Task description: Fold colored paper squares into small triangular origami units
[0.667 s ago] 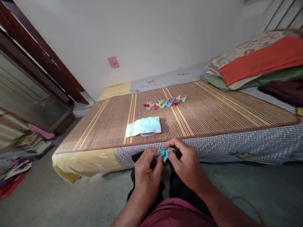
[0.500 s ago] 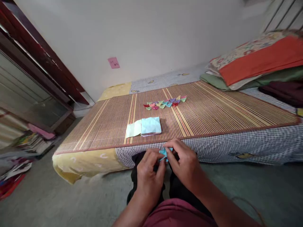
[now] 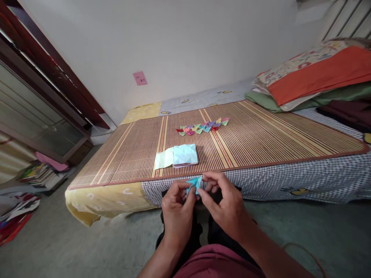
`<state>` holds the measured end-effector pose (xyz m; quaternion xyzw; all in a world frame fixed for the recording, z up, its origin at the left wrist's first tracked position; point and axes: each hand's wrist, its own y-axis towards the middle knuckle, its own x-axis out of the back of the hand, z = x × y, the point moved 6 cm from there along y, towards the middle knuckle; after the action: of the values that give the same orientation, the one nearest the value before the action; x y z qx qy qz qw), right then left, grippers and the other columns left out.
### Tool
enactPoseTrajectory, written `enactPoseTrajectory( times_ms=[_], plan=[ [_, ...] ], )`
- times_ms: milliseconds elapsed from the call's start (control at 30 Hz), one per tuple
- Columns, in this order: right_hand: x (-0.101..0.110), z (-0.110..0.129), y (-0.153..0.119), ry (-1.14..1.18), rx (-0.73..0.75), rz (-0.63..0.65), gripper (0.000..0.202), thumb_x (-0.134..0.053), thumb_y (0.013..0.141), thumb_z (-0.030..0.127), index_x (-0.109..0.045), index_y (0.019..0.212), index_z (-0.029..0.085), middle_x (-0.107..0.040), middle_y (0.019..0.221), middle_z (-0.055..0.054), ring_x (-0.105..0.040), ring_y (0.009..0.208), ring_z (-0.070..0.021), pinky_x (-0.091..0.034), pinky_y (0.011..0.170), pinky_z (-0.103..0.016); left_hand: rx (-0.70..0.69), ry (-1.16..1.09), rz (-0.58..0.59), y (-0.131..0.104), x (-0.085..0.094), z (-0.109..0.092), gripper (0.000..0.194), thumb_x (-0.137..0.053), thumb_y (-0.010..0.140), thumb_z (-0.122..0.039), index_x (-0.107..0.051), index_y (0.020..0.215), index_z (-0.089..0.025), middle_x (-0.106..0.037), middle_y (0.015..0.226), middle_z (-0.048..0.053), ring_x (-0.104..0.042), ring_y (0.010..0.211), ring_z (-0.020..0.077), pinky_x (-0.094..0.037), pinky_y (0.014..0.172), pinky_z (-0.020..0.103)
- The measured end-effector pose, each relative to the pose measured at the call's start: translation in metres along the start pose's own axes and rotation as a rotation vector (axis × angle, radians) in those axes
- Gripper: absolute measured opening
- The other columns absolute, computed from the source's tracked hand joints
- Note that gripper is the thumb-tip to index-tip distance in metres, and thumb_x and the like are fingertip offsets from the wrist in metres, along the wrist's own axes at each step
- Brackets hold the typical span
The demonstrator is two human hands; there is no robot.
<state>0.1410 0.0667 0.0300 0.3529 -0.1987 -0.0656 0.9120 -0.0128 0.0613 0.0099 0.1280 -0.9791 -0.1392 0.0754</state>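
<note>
Your left hand (image 3: 176, 212): fingers pinch a folded blue paper (image 3: 197, 182). Your right hand (image 3: 227, 199): thumb and forefinger at the paper's right edge; cannot tell if gripping. Paper held by the bed's (image 3: 261, 179) near edge. On the mat (image 3: 136, 154): pale-blue paper stack (image 3: 185, 154); beyond, colourful folded pieces (image 3: 205, 127).

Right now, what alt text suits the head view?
A left hand holds a small folded blue paper piece, the right hand at its edge. On a striped brown mat lie a pale blue paper stack and small multicoloured folded paper shapes.
</note>
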Motion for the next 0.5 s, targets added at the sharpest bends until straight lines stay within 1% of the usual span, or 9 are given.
enactPoseTrajectory(
  times_ms=[67, 100, 167, 267, 333, 367, 433, 467, 500],
  plan=[
    [-0.004, -0.003, -0.002, 0.000, -0.055, 0.058, 0.006, -0.064, 0.094, 0.017, -0.059, 0.098, 0.020, -0.062, 0.083, -0.001, -0.061, 0.070, -0.0166, -0.051, 0.067, -0.029, 0.033, -0.084, 0.033, 0.000, -0.004, 0.000, 0.008, -0.072, 0.090, -0.026, -0.070, 0.087, -0.020, -0.071, 0.078, 0.001, -0.067, 0.069, 0.0155, -0.055, 0.066, 0.026],
    [-0.006, -0.004, -0.002, 0.000, -0.065, 0.080, 0.008, -0.061, 0.095, 0.016, -0.057, 0.090, 0.021, -0.060, 0.079, 0.000, -0.060, 0.068, -0.0162, -0.049, 0.065, -0.028, 0.046, -0.105, 0.053, -0.001, -0.006, -0.001, 0.008, -0.072, 0.091, -0.027, -0.069, 0.088, -0.020, -0.071, 0.079, 0.001, -0.067, 0.070, 0.0159, -0.055, 0.067, 0.027],
    [-0.006, -0.006, 0.000, -0.002, -0.068, 0.086, 0.017, -0.056, 0.096, 0.013, -0.054, 0.081, 0.022, -0.057, 0.074, 0.001, -0.058, 0.065, -0.0153, -0.046, 0.062, -0.027, 0.059, -0.091, 0.095, -0.004, -0.009, -0.002, 0.009, -0.071, 0.091, -0.028, -0.069, 0.092, -0.020, -0.071, 0.083, 0.003, -0.068, 0.073, 0.0173, -0.056, 0.069, 0.028],
    [-0.003, -0.011, 0.004, -0.021, -0.085, 0.094, 0.019, -0.056, 0.095, 0.014, -0.054, 0.078, 0.022, -0.057, 0.071, 0.001, -0.057, 0.063, -0.0151, -0.045, 0.061, -0.027, 0.033, 0.013, 0.170, -0.006, -0.010, -0.007, 0.011, -0.069, 0.094, -0.031, -0.069, 0.098, -0.021, -0.073, 0.098, 0.007, -0.069, 0.083, 0.0198, -0.056, 0.072, 0.031],
    [0.000, -0.015, 0.007, -0.008, -0.118, 0.139, 0.019, -0.058, 0.095, 0.016, -0.055, 0.077, 0.021, -0.059, 0.072, 0.001, -0.058, 0.065, -0.0154, -0.046, 0.063, -0.027, -0.010, 0.059, 0.167, -0.004, -0.004, -0.013, 0.011, -0.067, 0.095, -0.032, -0.069, 0.095, -0.021, -0.072, 0.109, 0.008, -0.069, 0.088, 0.0201, -0.054, 0.073, 0.031],
    [0.001, -0.017, 0.009, 0.017, -0.146, 0.174, 0.018, -0.059, 0.095, 0.017, -0.056, 0.077, 0.021, -0.060, 0.072, 0.000, -0.059, 0.065, -0.0154, -0.046, 0.064, -0.027, -0.030, 0.066, 0.146, -0.001, 0.000, -0.016, 0.011, -0.067, 0.096, -0.032, -0.068, 0.092, -0.021, -0.071, 0.114, 0.009, -0.068, 0.090, 0.0197, -0.053, 0.074, 0.030],
    [0.004, -0.020, 0.011, 0.104, -0.227, 0.272, 0.016, -0.060, 0.094, 0.019, -0.058, 0.079, 0.021, -0.062, 0.071, 0.001, -0.060, 0.064, -0.0148, -0.047, 0.063, -0.026, -0.058, 0.062, 0.106, 0.007, 0.009, -0.021, 0.011, -0.071, 0.093, -0.030, -0.066, 0.093, -0.021, -0.070, 0.115, 0.008, -0.066, 0.087, 0.0177, -0.051, 0.073, 0.028],
    [0.004, -0.021, 0.011, 0.159, -0.281, 0.337, 0.015, -0.061, 0.095, 0.020, -0.060, 0.079, 0.021, -0.063, 0.070, 0.001, -0.060, 0.063, -0.0144, -0.047, 0.061, -0.025, -0.050, 0.057, 0.132, 0.011, 0.011, -0.023, 0.012, -0.073, 0.092, -0.030, -0.067, 0.098, -0.021, -0.069, 0.114, 0.007, -0.064, 0.086, 0.0170, -0.049, 0.071, 0.028],
    [0.003, -0.021, 0.011, 0.209, -0.324, 0.407, 0.015, -0.061, 0.095, 0.021, -0.060, 0.079, 0.021, -0.062, 0.068, 0.002, -0.060, 0.062, -0.0141, -0.046, 0.058, -0.024, -0.024, 0.035, 0.203, 0.014, 0.010, -0.023, 0.017, -0.073, 0.092, -0.030, -0.067, 0.105, -0.022, -0.070, 0.106, 0.006, -0.063, 0.082, 0.0163, -0.048, 0.068, 0.027]
  ],
)
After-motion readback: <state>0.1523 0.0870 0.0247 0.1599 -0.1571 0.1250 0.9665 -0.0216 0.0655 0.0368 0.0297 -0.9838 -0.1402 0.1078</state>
